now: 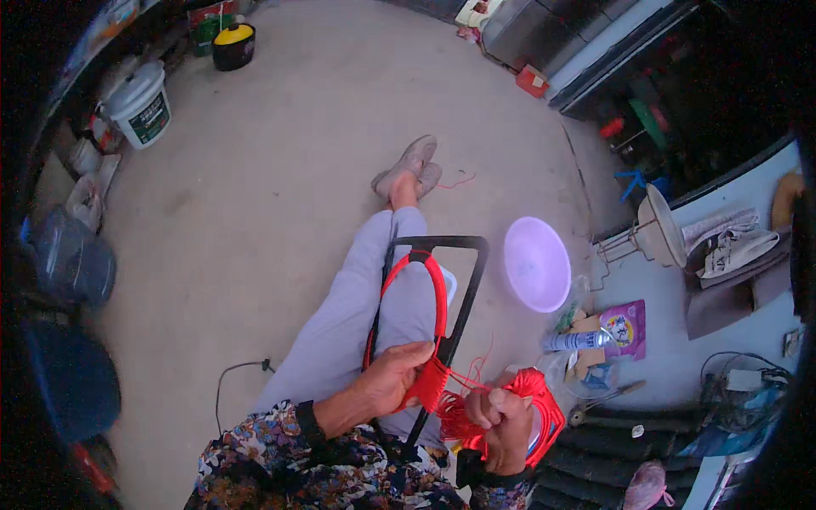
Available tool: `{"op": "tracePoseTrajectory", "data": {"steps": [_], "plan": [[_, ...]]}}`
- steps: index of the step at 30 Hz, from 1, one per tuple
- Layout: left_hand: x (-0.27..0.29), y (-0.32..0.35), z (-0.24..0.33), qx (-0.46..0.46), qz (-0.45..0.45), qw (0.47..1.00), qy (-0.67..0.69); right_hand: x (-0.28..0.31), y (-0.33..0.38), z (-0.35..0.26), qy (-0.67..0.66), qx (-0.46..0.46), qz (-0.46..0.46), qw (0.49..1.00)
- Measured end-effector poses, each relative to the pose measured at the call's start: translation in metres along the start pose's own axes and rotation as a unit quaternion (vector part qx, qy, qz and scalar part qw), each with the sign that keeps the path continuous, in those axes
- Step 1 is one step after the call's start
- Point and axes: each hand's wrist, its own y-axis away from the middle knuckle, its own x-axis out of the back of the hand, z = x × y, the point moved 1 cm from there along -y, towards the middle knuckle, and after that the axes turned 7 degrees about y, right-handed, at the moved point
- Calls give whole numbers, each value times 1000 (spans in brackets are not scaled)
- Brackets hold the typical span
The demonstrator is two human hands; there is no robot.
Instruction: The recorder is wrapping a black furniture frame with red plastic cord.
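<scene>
A black metal frame (478,293) lies across my lap, with a ring wrapped in red cord (441,297) fixed inside its far end. Red cord is knotted into a woven band (431,384) at the ring's near side. My left hand (387,381) pinches this band, its thumb lying along the top. To the right, my right hand (507,418) is closed in a fist round red cord, and strands run from it to the band. A looped hank of red cord (551,416) hangs beside and behind that fist. Loose red strands dangle below the band.
A purple basin (537,264) stands on the floor at right, near a spray can (578,341) and a purple packet (626,330). White (142,106) and black-and-yellow (234,47) buckets stand far left. A black cable (223,387) lies left of my legs.
</scene>
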Motion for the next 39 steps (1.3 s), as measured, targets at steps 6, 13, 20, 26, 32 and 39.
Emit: {"op": "tracePoseTrajectory", "data": {"steps": [6, 13, 20, 26, 32, 39], "plan": [[-6, 2, -2, -16, 48, 999, -6, 2, 11, 6, 0, -29, 26, 999], [6, 0, -5, -23, 25, 999, -4, 2, 23, 17, 3, -70, 68, 995], [-6, -5, -4, 6, 30, 999, -26, -4, 3, -5, 195, 7, 180, 964], [6, -8, -8, 2, -8, 1000, -25, -33, -6, -5, 377, 115, 172, 903], [11, -6, -14, 8, 22, 1000, -13, -41, -4, 7, 394, 111, 203, 889], [16, -5, -18, 9, 50, 998, 22, -39, 1, 25, 418, 178, 241, 857]]}}
